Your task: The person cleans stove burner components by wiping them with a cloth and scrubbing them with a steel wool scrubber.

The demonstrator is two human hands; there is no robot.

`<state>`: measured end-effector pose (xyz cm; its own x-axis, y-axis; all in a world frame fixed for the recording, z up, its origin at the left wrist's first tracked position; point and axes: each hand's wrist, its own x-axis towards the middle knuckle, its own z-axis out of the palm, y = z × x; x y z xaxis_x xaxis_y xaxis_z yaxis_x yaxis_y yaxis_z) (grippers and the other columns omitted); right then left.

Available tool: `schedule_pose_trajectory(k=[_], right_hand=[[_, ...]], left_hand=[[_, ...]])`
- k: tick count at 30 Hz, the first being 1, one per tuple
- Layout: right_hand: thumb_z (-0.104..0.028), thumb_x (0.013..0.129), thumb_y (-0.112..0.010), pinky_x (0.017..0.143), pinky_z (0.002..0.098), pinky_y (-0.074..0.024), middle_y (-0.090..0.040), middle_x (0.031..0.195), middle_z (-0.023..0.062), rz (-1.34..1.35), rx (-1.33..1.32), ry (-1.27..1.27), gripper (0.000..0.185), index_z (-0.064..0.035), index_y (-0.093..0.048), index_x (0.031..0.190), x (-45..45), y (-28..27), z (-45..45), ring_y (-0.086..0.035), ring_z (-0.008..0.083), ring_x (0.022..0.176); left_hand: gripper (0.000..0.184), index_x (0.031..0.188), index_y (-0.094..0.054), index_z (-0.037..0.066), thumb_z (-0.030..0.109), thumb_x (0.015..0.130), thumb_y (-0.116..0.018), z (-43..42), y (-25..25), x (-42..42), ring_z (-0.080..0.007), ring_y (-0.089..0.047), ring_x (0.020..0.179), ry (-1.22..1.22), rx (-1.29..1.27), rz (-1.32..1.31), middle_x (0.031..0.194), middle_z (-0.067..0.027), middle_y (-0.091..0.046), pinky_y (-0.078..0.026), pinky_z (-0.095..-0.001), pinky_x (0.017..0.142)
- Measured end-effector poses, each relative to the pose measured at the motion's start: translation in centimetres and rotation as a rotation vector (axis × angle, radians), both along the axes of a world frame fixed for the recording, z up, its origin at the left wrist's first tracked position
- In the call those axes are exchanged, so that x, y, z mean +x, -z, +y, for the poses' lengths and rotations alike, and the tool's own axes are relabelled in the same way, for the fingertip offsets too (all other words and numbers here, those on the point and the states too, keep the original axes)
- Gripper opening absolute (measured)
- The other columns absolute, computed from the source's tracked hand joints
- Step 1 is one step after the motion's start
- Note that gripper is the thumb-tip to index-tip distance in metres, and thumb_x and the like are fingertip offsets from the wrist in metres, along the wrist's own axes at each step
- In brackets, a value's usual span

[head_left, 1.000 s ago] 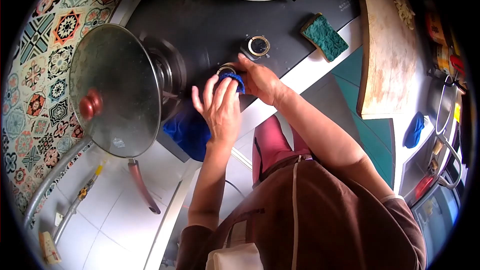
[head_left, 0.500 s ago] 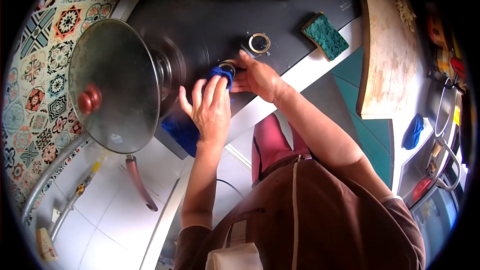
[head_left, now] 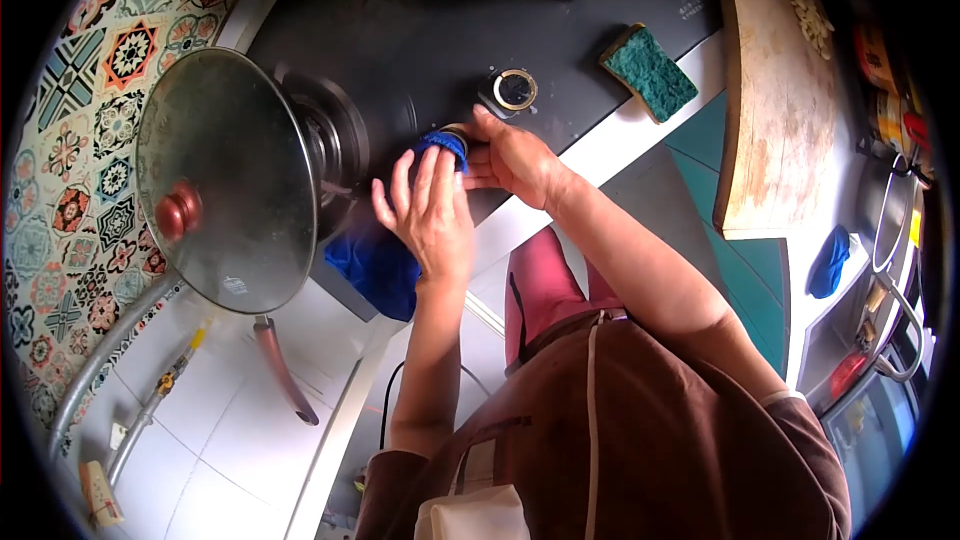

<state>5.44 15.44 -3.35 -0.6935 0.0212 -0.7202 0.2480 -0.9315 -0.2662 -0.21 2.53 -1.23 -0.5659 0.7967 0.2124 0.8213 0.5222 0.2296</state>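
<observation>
Some fingertips of the left hand (head_left: 435, 220) were on a blue cloth (head_left: 447, 144) at the front of the black stove (head_left: 555, 35); whether they pinched it could not be seen. Close by, the right hand (head_left: 520, 160) held its thumb apart from its fingers.

The single wide-angle view looks forward and steeply down from head height, at close range. The gas hob (head_left: 450, 50) occupies the upper centre; the wearer's brown top (head_left: 680, 430) fills the lower edge.

Left hand (head_left: 438, 218) | blue cloth (head_left: 446, 144) | both shifted leftward since earlier
</observation>
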Motion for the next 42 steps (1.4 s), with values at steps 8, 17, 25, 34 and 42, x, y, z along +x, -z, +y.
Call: schedule_pose_trajectory(k=[8,17,25,34,42], right_hand=[[-0.047,0.098,-0.030,0.094,0.0365,-0.0435,-0.058,0.114,0.0121,-0.019,0.040,-0.019,0.056,-0.0023,-0.048,0.126,0.0,0.4,-0.2,-0.058,0.0218,0.103],[-0.050,0.098,-0.026,0.092,0.0359,-0.0451,-0.057,0.116,0.0113,-0.021,0.050,-0.040,0.060,-0.0020,-0.046,0.127,-0.1,-0.2,0.0,-0.058,0.0215,0.102],[-0.052,0.097,-0.023,0.089,0.0340,-0.0464,-0.057,0.120,0.0137,0.016,0.037,-0.055,0.063,-0.0017,-0.043,0.130,-0.1,-0.1,0.7,-0.062,0.0258,0.100],[-0.055,0.096,-0.024,0.089,0.0344,-0.0467,-0.056,0.121,0.0166,0.047,0.055,-0.079,0.068,0.0003,-0.036,0.135,0.0,0.3,0.2,-0.062,0.0288,0.102],[-0.054,0.096,-0.023,0.087,0.0340,-0.0482,-0.057,0.119,0.0170,0.054,0.063,-0.073,0.067,-0.0011,-0.036,0.134,0.2,0.3,0.3,-0.063,0.0281,0.100]], left_hand=[[0.018,0.099,-0.064,0.007,0.011,0.082,-0.059,1.1,0.5,0.7,-0.0270,-0.048,0.117,-0.018,0.190,-0.208,0.112,-0.0047,-0.062,-0.019,-0.0524,0.106],[0.020,0.096,-0.060,0.009,0.003,0.077,-0.057,-1.2,-0.2,-3.5,-0.0263,-0.047,0.117,0.323,0.130,-0.369,0.105,-0.0038,-0.063,-0.020,-0.0519,0.107],[0.017,0.107,-0.055,0.003,0.011,0.092,-0.052,-5.8,-0.7,-3.1,-0.0189,-0.055,0.092,-0.135,0.307,-0.893,0.100,-0.0082,-0.059,-0.042,-0.0302,0.088],[0.033,0.118,-0.049,0.000,0.022,0.094,-0.051,-5.6,-2.3,-1.9,-0.0211,-0.056,0.103,-0.444,1.075,-1.741,0.113,-0.0117,-0.058,-0.044,-0.0362,0.088],[0.033,0.119,-0.051,-0.005,0.003,0.087,-0.045,-6.7,-0.6,-2.4,-0.0329,-0.052,0.116,-0.212,1.362,-2.040,0.123,-0.0207,-0.054,-0.037,-0.0464,0.103]])
